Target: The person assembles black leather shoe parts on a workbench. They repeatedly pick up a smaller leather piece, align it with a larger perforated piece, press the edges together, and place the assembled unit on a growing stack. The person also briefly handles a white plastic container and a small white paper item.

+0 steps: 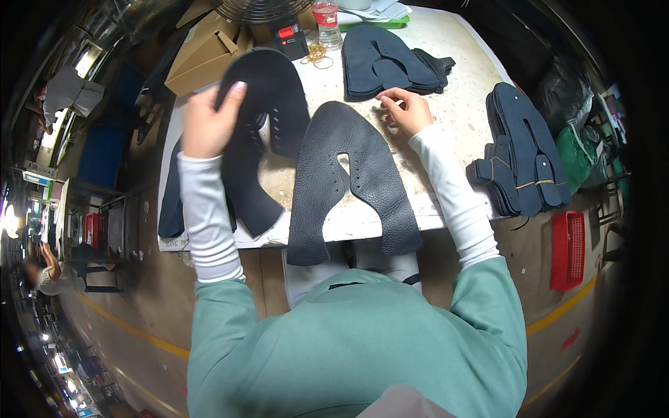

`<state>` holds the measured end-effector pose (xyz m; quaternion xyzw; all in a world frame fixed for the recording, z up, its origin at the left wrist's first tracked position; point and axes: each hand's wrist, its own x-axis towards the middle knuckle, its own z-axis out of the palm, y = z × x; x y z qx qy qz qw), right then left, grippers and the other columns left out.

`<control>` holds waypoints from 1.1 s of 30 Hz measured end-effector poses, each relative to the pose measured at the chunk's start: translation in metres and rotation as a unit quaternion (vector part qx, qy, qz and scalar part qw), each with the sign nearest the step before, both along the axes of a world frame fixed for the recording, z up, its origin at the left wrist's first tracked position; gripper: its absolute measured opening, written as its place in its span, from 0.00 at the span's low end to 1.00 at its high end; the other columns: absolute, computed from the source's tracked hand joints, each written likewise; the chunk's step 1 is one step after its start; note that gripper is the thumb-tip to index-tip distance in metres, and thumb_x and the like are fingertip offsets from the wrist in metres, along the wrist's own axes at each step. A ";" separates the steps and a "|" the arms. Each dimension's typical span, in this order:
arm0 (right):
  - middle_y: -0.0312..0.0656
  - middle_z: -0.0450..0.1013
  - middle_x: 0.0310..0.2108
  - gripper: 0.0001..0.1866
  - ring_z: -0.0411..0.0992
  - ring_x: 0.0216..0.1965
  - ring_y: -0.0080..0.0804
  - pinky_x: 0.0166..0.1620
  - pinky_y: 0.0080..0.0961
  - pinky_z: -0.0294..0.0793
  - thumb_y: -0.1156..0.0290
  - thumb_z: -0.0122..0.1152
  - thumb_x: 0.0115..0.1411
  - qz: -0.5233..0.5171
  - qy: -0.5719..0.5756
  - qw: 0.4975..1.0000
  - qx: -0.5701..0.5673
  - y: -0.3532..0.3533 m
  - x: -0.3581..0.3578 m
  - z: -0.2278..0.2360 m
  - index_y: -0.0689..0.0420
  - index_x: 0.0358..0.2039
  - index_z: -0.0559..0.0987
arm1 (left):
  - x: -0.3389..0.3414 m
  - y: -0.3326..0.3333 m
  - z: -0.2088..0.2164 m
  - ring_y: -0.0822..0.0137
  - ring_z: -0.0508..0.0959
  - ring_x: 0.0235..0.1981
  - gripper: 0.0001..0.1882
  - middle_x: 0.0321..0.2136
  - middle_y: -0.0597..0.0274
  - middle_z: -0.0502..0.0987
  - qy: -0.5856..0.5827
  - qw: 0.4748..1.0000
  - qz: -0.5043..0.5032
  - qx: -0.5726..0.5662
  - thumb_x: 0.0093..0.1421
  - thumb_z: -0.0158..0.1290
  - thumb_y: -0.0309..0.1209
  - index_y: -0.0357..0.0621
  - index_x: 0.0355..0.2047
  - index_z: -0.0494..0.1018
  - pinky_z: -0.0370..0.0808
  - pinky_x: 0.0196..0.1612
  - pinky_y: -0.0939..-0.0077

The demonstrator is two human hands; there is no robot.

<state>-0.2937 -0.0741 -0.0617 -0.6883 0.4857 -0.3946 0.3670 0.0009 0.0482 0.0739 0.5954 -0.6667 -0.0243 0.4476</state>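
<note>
My left hand (pixel 211 120) grips a dark leather shoe upper piece (pixel 268 87) by its left edge, thumb on top. The piece is tilted, its smooth dark side facing up, and slightly blurred. To its right lies a horseshoe-shaped black leather shoe upper (pixel 341 132), grained side up, with rows of punched holes and two legs hanging over the table's near edge. My right hand (pixel 406 111) hovers beyond that upper's right side with loosely bent fingers, nothing visible in them. Just past its fingertips sits a stack of dark upper pieces (pixel 380 63).
A banded stack of cut pieces (pixel 523 153) lies at the white table's (pixel 453 115) right edge. More dark pieces (pixel 171 202) show at the left. Behind are a cardboard box (pixel 202 63), rubber bands (pixel 317 54) and a bottle (pixel 327 24). A red basket (pixel 568 251) stands on the floor.
</note>
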 end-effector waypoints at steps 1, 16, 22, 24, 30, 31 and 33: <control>0.39 0.78 0.28 0.09 0.77 0.24 0.26 0.32 0.20 0.74 0.66 0.56 0.55 0.008 0.000 1.000 0.003 0.000 0.001 -0.001 0.54 0.34 0.80 | 0.002 0.009 0.020 0.81 0.70 0.22 0.16 0.18 0.64 0.75 0.029 0.995 0.051 0.084 0.57 0.55 0.38 0.33 0.29 0.75 0.67 0.26 0.81; 0.39 0.77 0.25 0.10 0.76 0.22 0.25 0.31 0.19 0.74 0.64 0.56 0.55 0.020 0.018 1.000 0.004 0.010 0.005 0.000 0.54 0.33 0.81 | -0.051 0.051 0.051 0.75 0.76 0.29 0.10 0.30 0.62 0.77 0.411 0.880 -0.223 0.084 0.57 0.52 0.28 0.34 0.37 0.73 0.72 0.34 0.84; 0.33 0.75 0.24 0.11 0.70 0.22 0.18 0.29 0.18 0.71 0.65 0.54 0.59 0.057 -0.092 0.990 0.089 0.007 0.007 -0.004 0.57 0.36 0.80 | -0.063 -0.033 -0.067 0.75 0.76 0.32 0.18 0.36 0.61 0.77 0.414 0.792 -0.252 0.371 0.58 0.53 0.34 0.33 0.44 0.70 0.73 0.38 0.84; 0.31 0.73 0.26 0.12 0.66 0.24 0.15 0.28 0.15 0.68 0.64 0.52 0.61 0.090 -0.130 0.968 0.193 0.006 0.006 -0.002 0.58 0.39 0.78 | -0.063 -0.045 -0.102 0.75 0.77 0.30 0.17 0.33 0.60 0.78 0.362 0.811 -0.243 0.390 0.58 0.53 0.35 0.33 0.41 0.73 0.73 0.35 0.83; 0.32 0.73 0.34 0.16 0.68 0.35 0.16 0.41 0.13 0.67 0.63 0.50 0.63 0.173 -0.241 0.943 0.150 0.022 0.020 0.004 0.62 0.42 0.76 | -0.067 -0.048 -0.132 0.74 0.76 0.29 0.17 0.32 0.61 0.78 0.474 0.801 -0.200 0.305 0.59 0.52 0.35 0.32 0.41 0.73 0.72 0.33 0.84; 0.35 0.73 0.39 0.17 0.68 0.41 0.18 0.48 0.14 0.64 0.63 0.50 0.63 0.173 -0.181 0.962 0.109 0.024 0.021 0.005 0.64 0.44 0.74 | -0.071 -0.046 -0.130 0.74 0.76 0.31 0.17 0.33 0.60 0.78 0.472 0.808 -0.195 0.293 0.60 0.50 0.36 0.32 0.40 0.73 0.71 0.35 0.84; 0.35 0.74 0.39 0.19 0.68 0.41 0.18 0.47 0.15 0.65 0.62 0.51 0.63 0.190 -0.220 0.952 0.099 0.031 0.028 0.005 0.64 0.46 0.74 | -0.079 -0.041 -0.125 0.74 0.75 0.33 0.18 0.34 0.60 0.77 0.520 0.788 -0.196 0.264 0.61 0.49 0.38 0.32 0.40 0.73 0.70 0.38 0.83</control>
